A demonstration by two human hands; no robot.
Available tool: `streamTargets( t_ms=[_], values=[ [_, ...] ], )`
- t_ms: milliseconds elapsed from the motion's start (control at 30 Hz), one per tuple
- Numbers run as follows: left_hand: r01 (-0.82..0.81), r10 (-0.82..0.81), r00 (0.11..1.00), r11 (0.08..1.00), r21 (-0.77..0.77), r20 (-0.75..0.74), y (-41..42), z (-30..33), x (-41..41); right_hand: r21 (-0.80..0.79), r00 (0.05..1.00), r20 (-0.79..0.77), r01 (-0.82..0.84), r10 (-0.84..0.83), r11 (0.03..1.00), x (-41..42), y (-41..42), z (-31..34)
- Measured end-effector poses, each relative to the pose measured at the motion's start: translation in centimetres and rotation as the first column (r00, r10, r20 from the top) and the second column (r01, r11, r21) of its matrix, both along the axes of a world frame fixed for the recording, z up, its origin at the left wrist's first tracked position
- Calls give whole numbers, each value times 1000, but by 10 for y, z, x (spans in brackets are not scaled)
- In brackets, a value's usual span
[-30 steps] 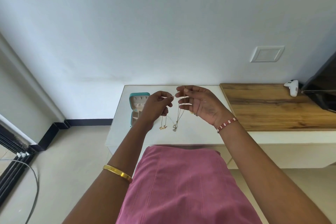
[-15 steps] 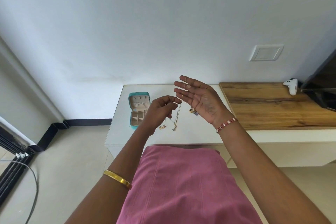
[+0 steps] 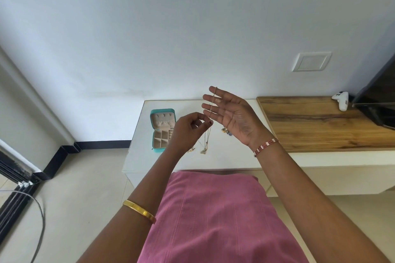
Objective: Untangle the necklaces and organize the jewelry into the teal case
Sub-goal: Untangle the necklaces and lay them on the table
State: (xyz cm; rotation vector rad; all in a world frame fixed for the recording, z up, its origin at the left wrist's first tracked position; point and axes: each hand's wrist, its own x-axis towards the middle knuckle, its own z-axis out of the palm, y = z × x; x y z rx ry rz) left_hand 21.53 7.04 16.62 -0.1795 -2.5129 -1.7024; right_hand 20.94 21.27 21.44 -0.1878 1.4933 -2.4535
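The left hand (image 3: 188, 129) pinches the necklaces (image 3: 210, 111) draped over the flat-spread right hand (image 3: 233, 116), above the tabletop (image 3: 235, 156) beside the case (image 3: 162, 130).

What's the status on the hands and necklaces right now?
Left hand pinches necklace chains. Right hand open, chain draped over fingers. Teal case open. Nothing in the way.

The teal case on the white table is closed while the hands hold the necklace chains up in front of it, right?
Not quite. The teal case is open, not closed: the head view shows its lid standing up and the beige compartments inside. The rest holds: it sits on the white table, and the left hand and right hand hold the necklace chains up in front of it.
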Motion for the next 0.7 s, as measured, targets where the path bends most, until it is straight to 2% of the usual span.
streamTargets(
  t_ms=[200,433,700],
  values=[
    [42,-59,994,981,189,87,-1,5,6,85,999,-8,38,-37,996,-6,5,-5],
    [63,-166,971,870,489,170,-6,8,7,377,996,-22,87,-85,922,-7,12,-21],
    [69,-251,947,768,636,200,-7,11,7,533,996,75,-80,47,843,1,19,-39]
  ],
)
